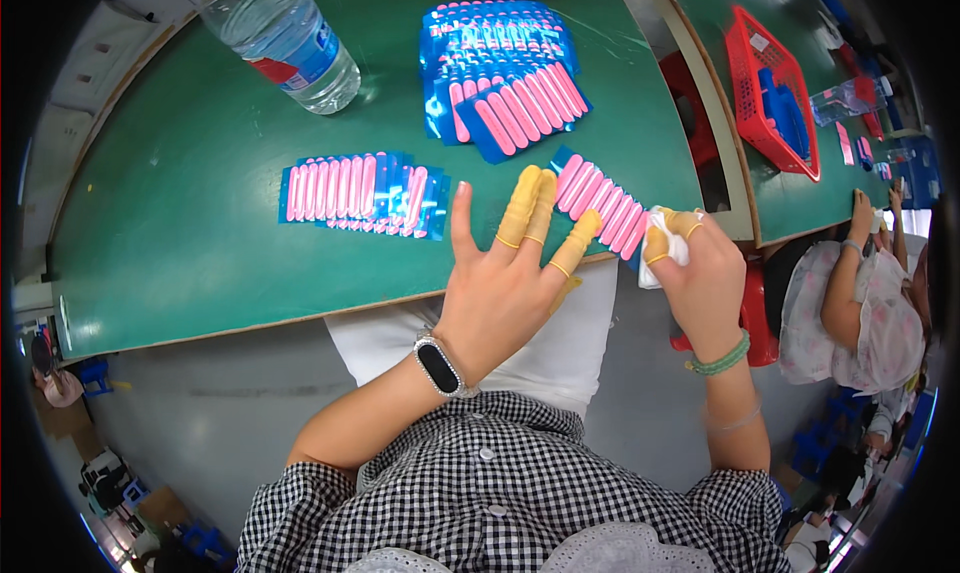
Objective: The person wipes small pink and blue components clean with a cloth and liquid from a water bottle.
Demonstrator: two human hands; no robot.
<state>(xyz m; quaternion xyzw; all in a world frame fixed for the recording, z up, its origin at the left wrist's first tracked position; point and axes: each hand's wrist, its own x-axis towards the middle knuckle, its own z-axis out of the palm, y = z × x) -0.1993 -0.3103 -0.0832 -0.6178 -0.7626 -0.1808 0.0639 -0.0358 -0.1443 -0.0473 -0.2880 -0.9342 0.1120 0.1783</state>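
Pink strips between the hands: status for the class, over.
Left hand spread, right beside strips. Right hand pinching white wipe at strips' near end. Bottle upper left, out of the way.

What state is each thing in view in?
Left hand: fingers spread
White wad: crumpled
Right hand: pinching it
Pink strips: side by side
Upper stack: piled, top sheet askew
Left stack: overlapping
Bottle: standing, top out of view
Red basket: holding blue things
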